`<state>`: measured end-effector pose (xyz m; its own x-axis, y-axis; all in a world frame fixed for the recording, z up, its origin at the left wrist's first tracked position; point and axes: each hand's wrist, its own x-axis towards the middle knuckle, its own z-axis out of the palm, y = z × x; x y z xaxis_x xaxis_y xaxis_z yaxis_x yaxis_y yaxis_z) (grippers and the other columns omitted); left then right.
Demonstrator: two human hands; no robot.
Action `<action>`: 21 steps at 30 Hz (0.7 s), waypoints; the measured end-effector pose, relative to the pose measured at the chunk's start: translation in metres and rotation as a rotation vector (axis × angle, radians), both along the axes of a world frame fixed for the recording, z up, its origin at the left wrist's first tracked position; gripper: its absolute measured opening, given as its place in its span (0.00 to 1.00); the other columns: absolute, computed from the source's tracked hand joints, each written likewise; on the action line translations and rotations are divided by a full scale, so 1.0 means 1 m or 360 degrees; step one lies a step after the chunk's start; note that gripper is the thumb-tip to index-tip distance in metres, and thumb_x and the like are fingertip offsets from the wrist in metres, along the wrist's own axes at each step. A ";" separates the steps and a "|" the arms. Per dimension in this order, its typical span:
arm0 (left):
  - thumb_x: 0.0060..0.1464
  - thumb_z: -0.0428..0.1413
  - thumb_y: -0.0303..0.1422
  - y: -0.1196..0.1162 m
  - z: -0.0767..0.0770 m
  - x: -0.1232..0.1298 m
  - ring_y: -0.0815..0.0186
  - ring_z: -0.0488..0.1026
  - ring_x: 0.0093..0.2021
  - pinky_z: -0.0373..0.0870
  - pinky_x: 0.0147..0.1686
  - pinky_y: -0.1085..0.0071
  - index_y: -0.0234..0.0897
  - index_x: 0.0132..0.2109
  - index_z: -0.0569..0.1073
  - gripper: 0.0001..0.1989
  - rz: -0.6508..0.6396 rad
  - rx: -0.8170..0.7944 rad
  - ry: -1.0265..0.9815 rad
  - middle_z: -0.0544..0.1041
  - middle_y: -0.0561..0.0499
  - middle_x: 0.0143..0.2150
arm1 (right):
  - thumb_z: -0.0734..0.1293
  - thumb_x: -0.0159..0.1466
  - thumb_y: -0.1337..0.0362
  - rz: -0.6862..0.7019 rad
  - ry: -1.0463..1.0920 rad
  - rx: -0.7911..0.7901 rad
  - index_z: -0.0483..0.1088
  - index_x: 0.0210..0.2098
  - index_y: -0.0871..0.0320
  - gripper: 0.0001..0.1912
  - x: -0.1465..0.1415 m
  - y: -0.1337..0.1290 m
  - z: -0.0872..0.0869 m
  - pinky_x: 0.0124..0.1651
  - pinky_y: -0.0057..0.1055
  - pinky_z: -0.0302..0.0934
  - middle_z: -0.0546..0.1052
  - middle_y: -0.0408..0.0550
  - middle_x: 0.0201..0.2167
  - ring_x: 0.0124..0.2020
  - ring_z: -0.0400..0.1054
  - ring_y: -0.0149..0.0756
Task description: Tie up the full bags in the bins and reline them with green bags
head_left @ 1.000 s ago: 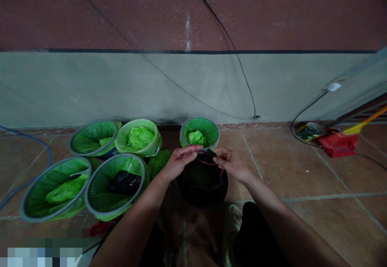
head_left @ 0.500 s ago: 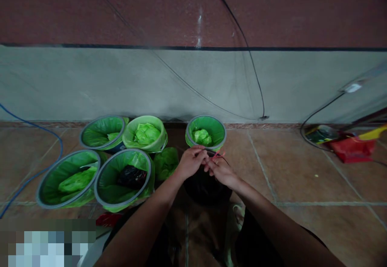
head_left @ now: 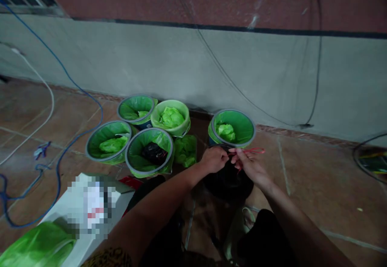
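Observation:
A black bag-lined bin point(head_left: 229, 184) stands between my legs, its top partly hidden by my hands. My left hand point(head_left: 215, 159) is closed at the bin's top, pinching what looks like the black bag's edge. Close beside it, my right hand point(head_left: 249, 165) is closed on a thin red drawstring point(head_left: 255, 151), whose loop sticks out to the right past the fingers. Just behind the hands stands a grey-rimmed bucket point(head_left: 254, 132) with a green liner and a crumpled green bag point(head_left: 226, 132) inside.
Several more green-lined buckets point(head_left: 131, 165) stand left, one holding a black bag point(head_left: 153, 152). A green bag point(head_left: 186, 150) lies beside them. A blue cable point(head_left: 59, 178) and a white cable point(head_left: 50, 90) cross the floor left. A white box point(head_left: 57, 202) and green bag point(head_left: 36, 247) are lower left.
My view has swung left, bringing the white box and cables in. My hands have moved slightly apart, and the red string now extends as a longer loop beyond my right hand.

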<state>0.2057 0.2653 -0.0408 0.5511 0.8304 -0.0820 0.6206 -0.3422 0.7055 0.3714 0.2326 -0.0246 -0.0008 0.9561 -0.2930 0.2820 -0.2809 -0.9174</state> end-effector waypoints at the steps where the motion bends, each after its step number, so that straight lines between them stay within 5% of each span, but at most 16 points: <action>1: 0.57 0.51 0.29 0.002 0.001 0.000 0.62 0.75 0.43 0.68 0.46 0.70 0.37 0.32 0.79 0.12 -0.0023 0.0019 -0.0105 0.80 0.47 0.39 | 0.60 0.62 0.40 -0.0034 -0.0040 0.0006 0.75 0.39 0.60 0.29 0.003 0.000 0.000 0.21 0.27 0.57 0.74 0.45 0.22 0.19 0.63 0.29; 8: 0.60 0.52 0.28 0.007 0.001 0.004 0.68 0.73 0.45 0.65 0.49 0.74 0.35 0.32 0.76 0.10 -0.0321 -0.0237 -0.0713 0.79 0.49 0.42 | 0.59 0.64 0.41 -0.0006 -0.0403 0.0297 0.70 0.21 0.56 0.28 0.010 -0.002 0.005 0.26 0.29 0.62 0.73 0.47 0.21 0.23 0.67 0.33; 16: 0.59 0.52 0.33 0.007 -0.002 0.001 0.70 0.68 0.34 0.65 0.41 0.74 0.34 0.30 0.73 0.11 -0.0350 -0.0594 -0.0916 0.74 0.53 0.31 | 0.61 0.64 0.42 -0.0002 -0.0255 0.0363 0.70 0.22 0.57 0.27 0.000 -0.002 0.023 0.25 0.27 0.62 0.73 0.47 0.22 0.23 0.67 0.31; 19: 0.56 0.54 0.33 0.006 -0.004 0.006 0.71 0.68 0.33 0.65 0.40 0.74 0.34 0.27 0.73 0.11 -0.0276 -0.0696 -0.1088 0.74 0.53 0.29 | 0.62 0.62 0.41 -0.0065 -0.0101 0.0284 0.71 0.23 0.57 0.26 0.000 0.000 0.025 0.24 0.27 0.61 0.71 0.46 0.20 0.22 0.66 0.31; 21: 0.55 0.54 0.33 0.005 -0.005 0.010 0.71 0.69 0.31 0.66 0.38 0.74 0.34 0.27 0.74 0.11 -0.0039 -0.0750 -0.1180 0.74 0.54 0.27 | 0.64 0.60 0.41 -0.0123 -0.0029 0.0208 0.73 0.27 0.57 0.25 0.002 0.002 0.023 0.23 0.27 0.60 0.72 0.45 0.21 0.21 0.65 0.30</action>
